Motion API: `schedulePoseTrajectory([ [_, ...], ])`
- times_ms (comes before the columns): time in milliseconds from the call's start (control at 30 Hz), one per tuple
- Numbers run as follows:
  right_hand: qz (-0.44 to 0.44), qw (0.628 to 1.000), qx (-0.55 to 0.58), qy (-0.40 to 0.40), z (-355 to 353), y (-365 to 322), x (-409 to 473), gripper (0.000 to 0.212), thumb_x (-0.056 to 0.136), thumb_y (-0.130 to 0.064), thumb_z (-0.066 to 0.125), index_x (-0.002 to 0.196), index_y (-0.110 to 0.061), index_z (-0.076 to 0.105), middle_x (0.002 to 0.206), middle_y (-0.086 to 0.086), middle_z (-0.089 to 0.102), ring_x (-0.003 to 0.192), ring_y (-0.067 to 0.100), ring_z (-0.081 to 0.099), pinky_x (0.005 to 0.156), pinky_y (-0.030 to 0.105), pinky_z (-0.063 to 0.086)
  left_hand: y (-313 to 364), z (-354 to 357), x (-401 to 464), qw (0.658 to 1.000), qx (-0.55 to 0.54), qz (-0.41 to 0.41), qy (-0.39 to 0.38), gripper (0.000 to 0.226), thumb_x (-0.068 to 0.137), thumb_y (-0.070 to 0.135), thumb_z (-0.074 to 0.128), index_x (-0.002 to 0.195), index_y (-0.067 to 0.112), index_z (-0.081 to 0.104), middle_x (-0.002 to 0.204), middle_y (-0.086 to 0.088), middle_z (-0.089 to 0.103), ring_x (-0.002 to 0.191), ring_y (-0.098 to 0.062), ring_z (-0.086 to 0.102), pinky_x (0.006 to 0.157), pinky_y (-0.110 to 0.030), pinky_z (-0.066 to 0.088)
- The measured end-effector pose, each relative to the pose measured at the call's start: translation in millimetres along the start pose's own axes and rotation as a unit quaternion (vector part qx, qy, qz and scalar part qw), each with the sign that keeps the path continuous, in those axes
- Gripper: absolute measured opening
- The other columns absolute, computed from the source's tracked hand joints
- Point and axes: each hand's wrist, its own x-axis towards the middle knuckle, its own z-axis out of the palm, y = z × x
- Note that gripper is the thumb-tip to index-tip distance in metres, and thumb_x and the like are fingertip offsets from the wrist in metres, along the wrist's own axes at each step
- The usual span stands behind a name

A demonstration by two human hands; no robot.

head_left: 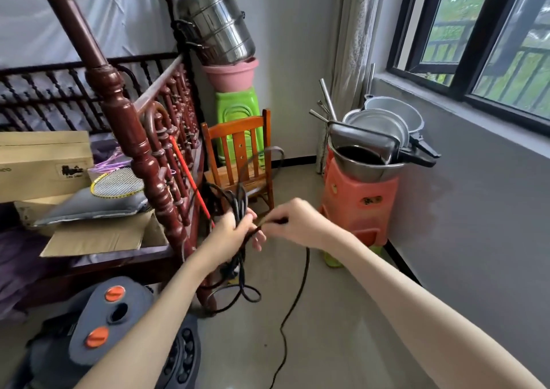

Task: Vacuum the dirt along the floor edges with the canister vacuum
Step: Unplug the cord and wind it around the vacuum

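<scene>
The grey canister vacuum (98,326) with two orange buttons sits on the floor at the lower left. Its black power cord (300,287) is bundled in loops in front of me. My left hand (232,228) grips the coiled loops of the cord. My right hand (297,222) pinches a strand of the same cord just right of the bundle. One loop arcs up over the small wooden chair, other loops hang to the floor, and a single strand trails down across the floor toward the bottom edge.
A dark red wooden bed frame (140,150) with cardboard boxes and a badminton racket stands at left. A small wooden chair (238,162), green stool and steel steamer pot fill the far corner. An orange stool (360,207) stacked with pans stands by the grey wall under the window.
</scene>
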Motion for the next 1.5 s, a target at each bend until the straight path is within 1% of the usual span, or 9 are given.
schedulePoseTrajectory([
  [133, 0.008, 0.997, 0.066, 0.041, -21.1, 1.3, 14.3, 0.008, 0.083, -0.018, 0.075, 0.078, -0.018, 0.069, 0.069, -0.016, 0.06, 0.058, -0.005, 0.053, 0.06, 0.01, 0.039, 8.4, -0.3, -10.9, 0.983, -0.154, -0.058, -0.082, 0.035, 0.102, 0.028, 0.035, 0.093, 0.0, 0.054, 0.047, 0.0, 0.037, 0.037, -0.012, 0.03, 0.044, -0.025, 0.033],
  [300, 0.08, 0.98, 0.166, 0.07, -19.4, 14.5, 20.2, 0.025, 0.079, -0.027, 0.079, 0.067, -0.017, 0.059, 0.058, -0.007, 0.05, 0.05, 0.004, 0.045, 0.055, 0.018, 0.038, 23.8, -23.1, -18.1, 0.95, -0.252, -0.087, -0.163, 0.039, 0.085, 0.049, 0.053, 0.073, 0.013, 0.042, 0.049, 0.006, 0.019, 0.036, -0.005, 0.019, 0.036, -0.017, 0.021],
  [567, 0.091, 0.95, 0.287, 0.076, -1.7, 21.6, 24.3, 0.017, 0.085, -0.009, 0.072, 0.072, -0.011, 0.061, 0.056, 0.0, 0.051, 0.051, 0.011, 0.046, 0.052, 0.013, 0.04, 25.7, -79.9, -30.3, 0.902, -0.426, -0.048, -0.039, 0.036, 0.087, 0.035, 0.047, 0.055, 0.019, 0.048, 0.039, 0.011, 0.021, 0.031, -0.002, 0.013, 0.031, -0.016, 0.016],
  [733, 0.196, 0.929, 0.308, 0.054, 49.6, 50.9, 41.1, 0.018, 0.089, -0.021, 0.068, 0.073, -0.016, 0.063, 0.062, -0.002, 0.053, 0.06, 0.011, 0.047, 0.055, 0.019, 0.034, 27.8, -138.8, -48.0, 0.848, -0.522, 0.044, 0.074, 0.044, 0.096, 0.036, 0.037, 0.057, 0.021, 0.046, 0.039, 0.01, 0.023, 0.038, -0.008, 0.008, 0.03, -0.015, 0.021],
  [900, 0.28, 0.908, 0.312, 0.032, 121.4, 69.4, 49.9, 0.01, 0.09, -0.006, 0.065, 0.082, -0.012, 0.062, 0.065, 0.0, 0.055, 0.054, 0.005, 0.052, 0.045, 0.011, 0.038, 0.2, -191.8, -68.0, 0.734, -0.666, 0.106, 0.075, 0.034, 0.093, 0.03, 0.05, 0.065, 0.011, 0.053, 0.05, 0.006, 0.043, 0.033, -0.004, 0.027, 0.034, -0.017, 0.031],
  [1033, 0.248, 0.944, 0.212, 0.049, 160.9, 51.6, 55.1, 0.034, 0.092, -0.012, 0.062, 0.058, -0.014, 0.058, 0.05, -0.002, 0.049, 0.052, 0.015, 0.045, 0.055, 0.024, 0.038, -19.2, -189.2, -90.0, 0.806, -0.558, 0.06, 0.19, 0.031, 0.071, 0.023, 0.073, 0.072, 0.017, 0.043, 0.053, 0.009, 0.046, 0.033, -0.002, 0.034, 0.037, -0.013, 0.029],
  [1167, 0.093, 0.985, 0.008, -0.143, 169.9, -4.2, 74.7, 0.026, 0.094, -0.016, 0.059, 0.074, -0.001, 0.066, 0.07, 0.006, 0.054, 0.068, 0.018, 0.048, 0.063, 0.026, 0.037, -37.2, -172.1, -99.2, 0.879, -0.345, -0.009, 0.33, 0.023, 0.1, 0.013, 0.04, 0.08, 0.006, 0.048, 0.056, -0.002, 0.064, 0.042, -0.009, 0.054, 0.041, -0.016, 0.04],
  [1333, -0.095, 0.939, -0.072, -0.322, 166.9, -91.3, 74.1, 0.02, 0.091, -0.017, 0.059, 0.076, -0.009, 0.07, 0.071, 0.004, 0.06, 0.065, 0.017, 0.048, 0.068, 0.026, 0.043, -62.3, -147.8, -123.3, 0.958, -0.056, -0.076, 0.27, 0.035, 0.103, 0.014, 0.035, 0.092, -0.007, 0.061, 0.078, -0.014, 0.071, 0.07, -0.01, 0.071, 0.072, -0.022, 0.057],
  [1500, -0.18, 0.947, 0.04, -0.264, 159.3, -121.7, 74.7, 0.022, 0.088, -0.007, 0.063, 0.107, -0.01, 0.074, 0.09, -0.001, 0.069, 0.072, 0.014, 0.058, 0.078, 0.027, 0.05, -86.5, -121.9, -159.1, 0.952, -0.064, -0.172, 0.245, 0.032, 0.102, 0.022, 0.039, 0.076, 0.004, 0.048, 0.039, 0.0, 0.043, 0.031, -0.012, 0.037, 0.042, -0.025, 0.034],
])
